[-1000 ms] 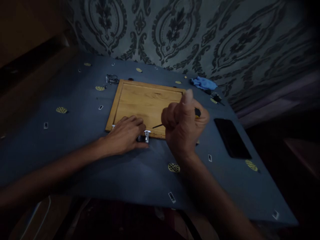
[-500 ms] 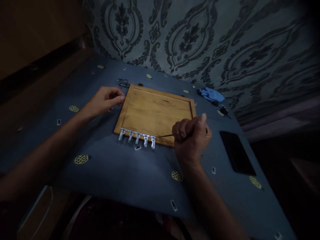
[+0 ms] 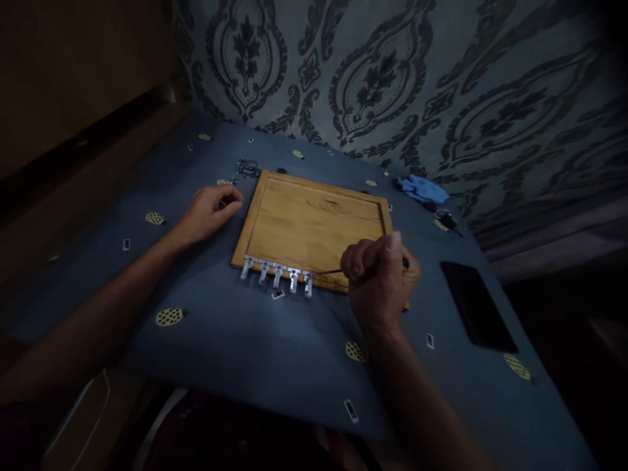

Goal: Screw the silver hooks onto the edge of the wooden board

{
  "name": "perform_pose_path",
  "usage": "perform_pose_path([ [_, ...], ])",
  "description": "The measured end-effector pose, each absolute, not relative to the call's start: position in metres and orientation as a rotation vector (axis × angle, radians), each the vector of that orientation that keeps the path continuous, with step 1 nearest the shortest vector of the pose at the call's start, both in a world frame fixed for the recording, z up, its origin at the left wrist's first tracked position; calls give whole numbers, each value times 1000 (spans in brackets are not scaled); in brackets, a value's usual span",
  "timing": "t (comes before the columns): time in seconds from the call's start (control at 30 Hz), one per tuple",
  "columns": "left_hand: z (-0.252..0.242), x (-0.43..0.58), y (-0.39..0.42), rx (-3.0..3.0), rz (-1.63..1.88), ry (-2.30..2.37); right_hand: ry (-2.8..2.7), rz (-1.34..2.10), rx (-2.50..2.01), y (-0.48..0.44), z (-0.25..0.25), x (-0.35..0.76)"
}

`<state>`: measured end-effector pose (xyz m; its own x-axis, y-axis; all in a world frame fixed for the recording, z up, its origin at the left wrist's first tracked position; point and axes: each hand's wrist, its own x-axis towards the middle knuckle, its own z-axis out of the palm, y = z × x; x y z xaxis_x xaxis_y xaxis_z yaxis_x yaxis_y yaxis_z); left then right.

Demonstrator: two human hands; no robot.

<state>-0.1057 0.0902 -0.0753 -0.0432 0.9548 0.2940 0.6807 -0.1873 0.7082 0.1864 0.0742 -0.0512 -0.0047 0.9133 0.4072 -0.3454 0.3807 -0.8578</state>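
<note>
A framed wooden board [image 3: 309, 222] lies flat on the table. Along its near edge sits a row of several silver metal hooks [image 3: 293, 280]. My right hand [image 3: 380, 278] is wrapped round a screwdriver [image 3: 328, 271], its thin shaft pointing left and its tip near the rightmost hook. Most of the screwdriver's handle is hidden in the fist. Just left of the board, a small gap away from its edge, is my left hand [image 3: 210, 212]. Its fingers are curled, with thumb and forefinger together; anything between them is too small to make out.
Dark-looking metal pieces [image 3: 248, 167] lie beyond the board's far left corner. A blue cloth [image 3: 422, 189] and keys [image 3: 446, 220] are at the back right. To the right rests a black phone [image 3: 478, 306]. The patterned wall [image 3: 377, 78] borders the table's far side.
My left hand has come slightly away from the board's left edge, where its fingertips were. The screwdriver stays at the rightmost hook. The whole view has shifted a little.
</note>
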Motion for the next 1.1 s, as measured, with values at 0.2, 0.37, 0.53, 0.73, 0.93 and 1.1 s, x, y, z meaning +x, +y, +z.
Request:
perform_pose_path([
  [0.2, -63, -101, 82, 1903, 1086, 1681, -1193, 1006, -578, 72, -49, 184],
  [0.37, -50, -71, 66, 2286, 658, 1263, -1223, 999, -545, 66, -46, 182],
  [0.53, -53, -54, 54, 2548, 266, 1176, -1251, 1049, -494, 61, -42, 177],
  [0.73, -53, -54, 49, 2575, 106, 1184, -1290, 1052, -474, 58, -36, 173],
  [0.93, -54, -54, 47, 2571, 137, 1119, -1270, 1053, -489, 57, -33, 170],
  [1.1, -58, -52, 47, 2545, 226, 1114, -1262, 1070, -515, 54, -28, 165],
])
